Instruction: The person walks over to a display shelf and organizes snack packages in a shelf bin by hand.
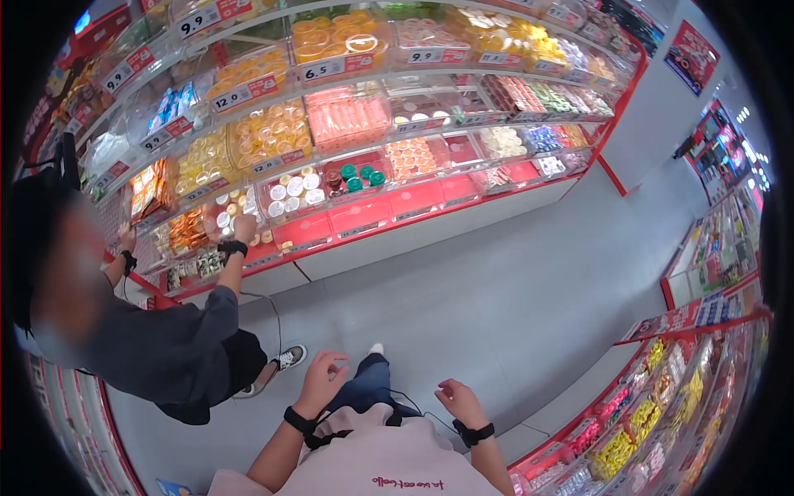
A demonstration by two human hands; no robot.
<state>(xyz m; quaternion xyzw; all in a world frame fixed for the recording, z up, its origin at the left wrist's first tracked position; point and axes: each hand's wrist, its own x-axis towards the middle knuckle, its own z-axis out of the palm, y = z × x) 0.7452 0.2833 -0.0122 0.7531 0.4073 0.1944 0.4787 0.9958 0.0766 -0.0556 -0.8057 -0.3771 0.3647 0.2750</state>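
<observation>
In front of my body, my left hand (322,384) hangs in the air with loosely bent fingers and nothing in it. My right hand (461,403) is also raised over the floor, empty, its fingers slightly curled and apart. Each wrist wears a black band, with a thin dark cable near my waist. Neither hand touches any goods. Ahead stands a long tiered candy shelf (364,217) with clear bins, holding white-lidded tubs (294,192), green-lidded tubs (361,176) and pink packs (347,116).
A person in a dark shirt (165,347) stands at my left, one hand (244,228) at a low bin, the other (126,238) by the shelf. Another candy rack (628,422) curves along my right. Grey floor (496,289) runs between, toward a white pillar (653,124).
</observation>
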